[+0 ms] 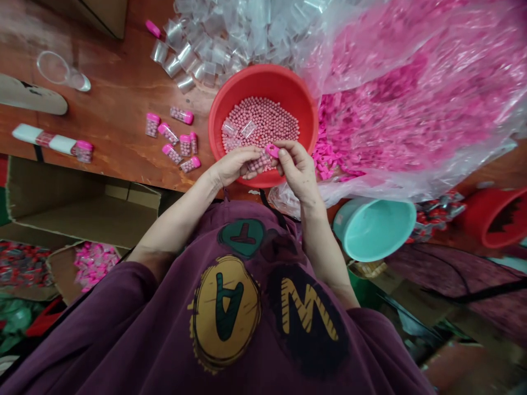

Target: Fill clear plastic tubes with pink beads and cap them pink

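My left hand (234, 166) is closed round a small clear vial (258, 162) filled with pink balls, at the near rim of a red bowl (230, 101). My right hand (297, 167) pinches a pink cap (272, 150) right at the vial's top. The bowl holds a heap of pink balls (267, 118) and a couple of empty clear vials (248, 129). Several filled, pink-capped vials (175, 137) lie on the wooden table (119, 93) left of the bowl.
A pile of empty clear vials (222, 38) lies behind the bowl. A clear plastic bag of pink caps (407, 99) fills the right. A teal bowl (376, 230) and a red tub (500, 216) sit lower right. Cardboard boxes (82, 214) stand lower left.
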A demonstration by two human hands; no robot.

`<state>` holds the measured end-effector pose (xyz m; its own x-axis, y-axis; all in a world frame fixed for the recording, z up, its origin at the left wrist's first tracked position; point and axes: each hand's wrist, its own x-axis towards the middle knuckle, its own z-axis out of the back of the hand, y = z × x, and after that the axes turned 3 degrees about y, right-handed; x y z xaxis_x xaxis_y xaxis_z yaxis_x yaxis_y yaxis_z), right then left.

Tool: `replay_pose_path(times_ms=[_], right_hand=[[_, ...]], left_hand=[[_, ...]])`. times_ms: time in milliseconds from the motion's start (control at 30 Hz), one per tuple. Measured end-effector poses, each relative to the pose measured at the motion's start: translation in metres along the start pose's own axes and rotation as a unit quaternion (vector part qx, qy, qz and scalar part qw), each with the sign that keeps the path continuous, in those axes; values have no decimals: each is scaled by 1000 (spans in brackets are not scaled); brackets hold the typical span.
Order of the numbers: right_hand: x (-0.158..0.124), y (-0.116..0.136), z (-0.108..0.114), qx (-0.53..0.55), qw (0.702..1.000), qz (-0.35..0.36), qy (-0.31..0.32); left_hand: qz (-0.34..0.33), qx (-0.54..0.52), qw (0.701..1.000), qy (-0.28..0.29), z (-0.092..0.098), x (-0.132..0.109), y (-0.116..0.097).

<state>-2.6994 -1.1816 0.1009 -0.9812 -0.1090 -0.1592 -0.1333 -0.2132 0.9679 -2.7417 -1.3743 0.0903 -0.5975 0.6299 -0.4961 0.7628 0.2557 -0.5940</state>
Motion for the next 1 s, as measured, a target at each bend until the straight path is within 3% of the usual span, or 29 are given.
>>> replay_pose_path(times_ms=[100,200,300,500,633,800,867,1000], right_hand=[[0,-2,1,-13,1000,10,6],[-1,-9,3,-62,997,23,-29],[-4,-16,3,-39,998,1,-57],[-6,-10,-5,-49,999,12,-12],[-5,-11,-4,-110,993,29,-29],[-8,-18,4,-45,996,-4,-82],[-10,-14,6,-21,998,-10,-65],[-15,6,9,-53,997,20,-48]], left_hand=[[14,-12,1000,-11,-2,-1,1],[23,-24,999,-16,-3,-1,0],[27,-8,999,-22,-3,-1,-2],[42,4,999,-24,-1,3,0],[60,-17,998,6,-7,6,2],[66,-11,998,-19,-16,12,-2],[56,1,998,-29,-18,13,-5],[35,27,999,8,-20,13,-11]])
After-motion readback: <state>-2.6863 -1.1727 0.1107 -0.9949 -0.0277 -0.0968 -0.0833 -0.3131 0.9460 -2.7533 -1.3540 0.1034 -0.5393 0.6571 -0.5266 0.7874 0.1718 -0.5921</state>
